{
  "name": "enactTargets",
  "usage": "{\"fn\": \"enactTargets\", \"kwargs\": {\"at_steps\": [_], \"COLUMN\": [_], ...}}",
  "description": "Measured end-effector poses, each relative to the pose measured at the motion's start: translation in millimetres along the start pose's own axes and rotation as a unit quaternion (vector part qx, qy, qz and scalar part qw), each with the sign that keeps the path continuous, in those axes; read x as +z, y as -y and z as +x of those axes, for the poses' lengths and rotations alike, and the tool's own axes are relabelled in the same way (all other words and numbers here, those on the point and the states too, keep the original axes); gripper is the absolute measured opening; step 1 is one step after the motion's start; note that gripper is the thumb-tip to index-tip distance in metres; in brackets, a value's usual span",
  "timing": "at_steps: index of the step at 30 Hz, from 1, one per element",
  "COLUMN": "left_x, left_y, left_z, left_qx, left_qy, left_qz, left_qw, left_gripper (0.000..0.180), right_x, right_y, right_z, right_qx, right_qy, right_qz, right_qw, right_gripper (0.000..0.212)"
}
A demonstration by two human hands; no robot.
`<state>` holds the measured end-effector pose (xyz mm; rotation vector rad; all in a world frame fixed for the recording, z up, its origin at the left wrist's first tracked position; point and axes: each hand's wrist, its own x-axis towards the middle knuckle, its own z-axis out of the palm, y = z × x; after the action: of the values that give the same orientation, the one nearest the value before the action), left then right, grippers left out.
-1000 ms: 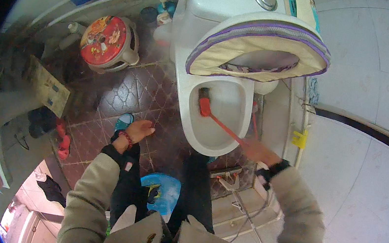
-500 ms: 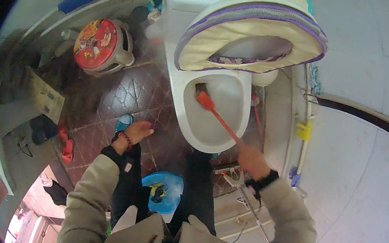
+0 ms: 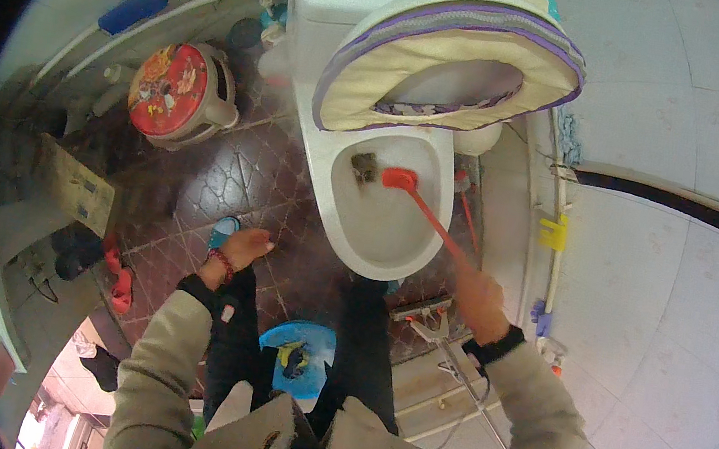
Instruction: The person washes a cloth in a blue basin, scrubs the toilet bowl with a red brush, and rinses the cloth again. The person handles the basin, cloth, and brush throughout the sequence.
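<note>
1. Brush head (image 3: 400, 179) sits inside the toilet bowl (image 3: 386, 233), now shifted rightward, apart from the dark patch (image 3: 363, 167) it met half a second ago.
2. That patch therefore lies uncovered; whether the head touches the bowl, I cannot tell.
3. Right hand (image 3: 481, 301) stays clenched round the brush handle (image 3: 438, 224).
4. Left hand (image 3: 244, 250) grasps nothing, fingers loosely relaxed near a shoe (image 3: 224, 228).

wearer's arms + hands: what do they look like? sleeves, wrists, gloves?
Left sleeve and right sleeve: long, bulky, beige, soft-looking, creased. Black cuffs at both wrists. Left hand: no glove, dark red beaded-looking bracelet at the wrist. Right hand: no glove; any wristwear beyond the cuff is too unclear to identify.
</note>
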<state>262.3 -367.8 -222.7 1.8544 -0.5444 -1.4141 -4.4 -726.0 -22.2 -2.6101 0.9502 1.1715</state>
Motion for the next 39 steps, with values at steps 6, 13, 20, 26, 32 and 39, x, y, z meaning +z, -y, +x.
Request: {"fn": "enactTargets", "kwargs": {"at_steps": [6,13,20,26,32,39], "left_x": [-3.8,3.8,-12.0,2.2,-5.3,2.9], "left_y": [-3.7,-3.8,1.8,-6.5,-7.3,-21.3], "left_z": [-6.3,-5.2,-10.0,-1.8,-2.2,-9.3], "left_qx": [-0.042,-0.013,-0.022,-0.023,0.002,-0.021], "left_qy": [-0.004,-0.011,-0.008,-0.001,-0.011,-0.004], "left_qz": [-0.017,-0.017,0.039,0.045,0.009,-0.006], "left_qw": [0.999,1.0,0.999,0.999,1.0,1.0], "left_gripper": [0.045,0.043,0.045,0.045,0.044,0.042], "right_x": [27.2,40.3,1.5,29.8,35.7,68.7], "right_y": [24.5,16.5,-27.4,31.7,12.7,86.1], "right_z": [40.0,113.6,103.6,118.8,40.2,104.7], "right_qx": [-0.077,-0.223,-0.314,-0.047,-0.101,-0.062], "right_qy": [0.007,0.033,0.116,0.12,0.008,-0.067], "right_qz": [0.03,0.071,0.064,0.325,0.021,0.157], "right_qw": [0.997,0.972,0.94,0.937,0.995,0.983], "right_gripper": [0.04,0.025,0.023,0.025,0.04,0.033]}}
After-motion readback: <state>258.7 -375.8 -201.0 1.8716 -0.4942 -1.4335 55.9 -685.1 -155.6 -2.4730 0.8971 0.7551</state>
